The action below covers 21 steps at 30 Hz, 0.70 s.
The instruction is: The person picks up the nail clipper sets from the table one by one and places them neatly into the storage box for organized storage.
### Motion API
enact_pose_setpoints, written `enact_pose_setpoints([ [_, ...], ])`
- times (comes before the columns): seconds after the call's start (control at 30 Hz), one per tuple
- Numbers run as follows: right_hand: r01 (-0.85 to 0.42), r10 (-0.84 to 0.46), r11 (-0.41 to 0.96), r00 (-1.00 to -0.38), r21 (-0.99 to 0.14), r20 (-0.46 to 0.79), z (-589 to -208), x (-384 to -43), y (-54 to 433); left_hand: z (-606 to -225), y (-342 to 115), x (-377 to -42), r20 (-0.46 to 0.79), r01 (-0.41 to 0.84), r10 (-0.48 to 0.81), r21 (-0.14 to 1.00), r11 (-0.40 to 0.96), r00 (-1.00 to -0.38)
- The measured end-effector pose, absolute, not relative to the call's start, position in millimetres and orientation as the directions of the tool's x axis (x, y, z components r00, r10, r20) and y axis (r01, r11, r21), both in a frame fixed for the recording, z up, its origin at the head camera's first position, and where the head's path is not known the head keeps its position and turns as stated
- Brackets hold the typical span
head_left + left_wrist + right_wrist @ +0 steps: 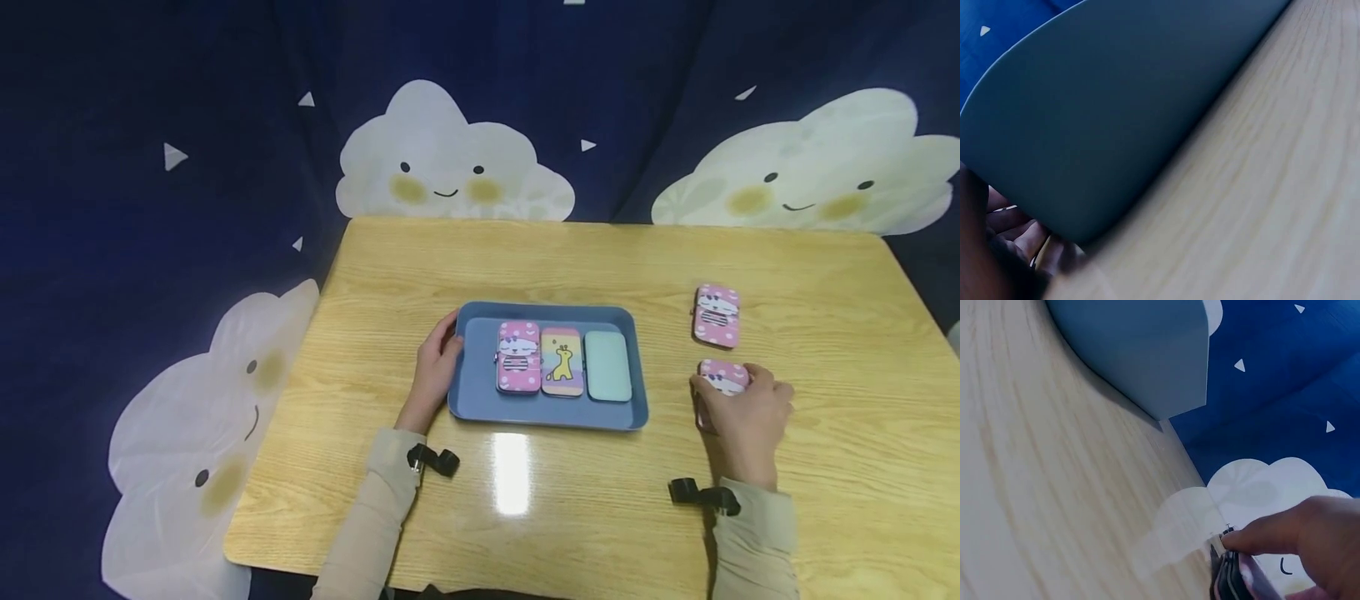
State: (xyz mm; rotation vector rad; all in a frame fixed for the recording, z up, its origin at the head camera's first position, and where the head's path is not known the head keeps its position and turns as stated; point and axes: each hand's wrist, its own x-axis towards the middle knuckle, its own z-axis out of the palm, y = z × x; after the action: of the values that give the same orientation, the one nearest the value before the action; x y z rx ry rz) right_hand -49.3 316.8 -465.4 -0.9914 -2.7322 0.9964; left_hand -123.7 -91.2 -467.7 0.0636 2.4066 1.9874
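A blue tray (547, 414) lies on the table, with a pink cat-print case (519, 375), a giraffe-print case (562, 367) and a mint-green case (608, 367) side by side in it. My left hand (435, 367) holds the tray's left edge, thumb at the rim. In the left wrist view some fingers (1029, 240) show beside the tray wall (1104, 119). To the right of the tray, my right hand (750, 412) pinches another pink cat-print case (723, 371) between thumb and fingers, partly covering it. A dark layered edge of that case (1232, 575) shows in the right wrist view.
Beyond my right hand, one more pink cat-print case (717, 317) lies on the wooden table (375, 283). A dark blue curtain (247, 75) with white clouds hangs at the table's far and left sides. Black straps sit on both wrists.
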Motion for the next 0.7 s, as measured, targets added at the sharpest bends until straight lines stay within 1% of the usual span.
enact_pose_setpoints([
  [0.17, 0.532, 0.6, 0.547, -0.788, -0.646, -0.14, -465, -51, 314, -499, -94, -133, 0.04, 0.042, 0.015, 0.983, 0.178, -0.999],
  [0.27, 0.515, 0.609, 0.538, -0.785, -0.668, -0.115, -466, -52, 315, -500, -94, -134, 0.045, 0.046, 0.008, 0.981, 0.188, -0.999],
  [0.33, 0.492, 0.623, 0.508, -0.777, -0.707, -0.093, -467, -53, 315, -501, -94, -134, 0.048, 0.048, 0.004, 0.98, 0.192, -0.999],
  [0.4, 0.465, 0.638, 0.454, -0.765, -0.76, -0.086, -466, -54, 315, -501, -94, -134, 0.049, 0.048, 0.003, 0.981, 0.188, -0.999],
  [0.47, 0.439, 0.654, 0.358, -0.748, -0.824, -0.114, -465, -56, 316, -501, -94, -134, 0.047, 0.047, 0.002, 0.982, 0.182, -0.999],
  [0.67, 0.383, 0.688, 0.087, -0.691, -0.92, -0.223, -465, -60, 314, -500, -93, -134, 0.051, 0.051, 0.005, 0.982, 0.18, -0.999],
  [0.7, 0.37, 0.692, 0.058, -0.685, -0.927, -0.23, -466, -61, 313, -501, -93, -135, 0.054, 0.054, 0.004, 0.982, 0.181, -0.999],
])
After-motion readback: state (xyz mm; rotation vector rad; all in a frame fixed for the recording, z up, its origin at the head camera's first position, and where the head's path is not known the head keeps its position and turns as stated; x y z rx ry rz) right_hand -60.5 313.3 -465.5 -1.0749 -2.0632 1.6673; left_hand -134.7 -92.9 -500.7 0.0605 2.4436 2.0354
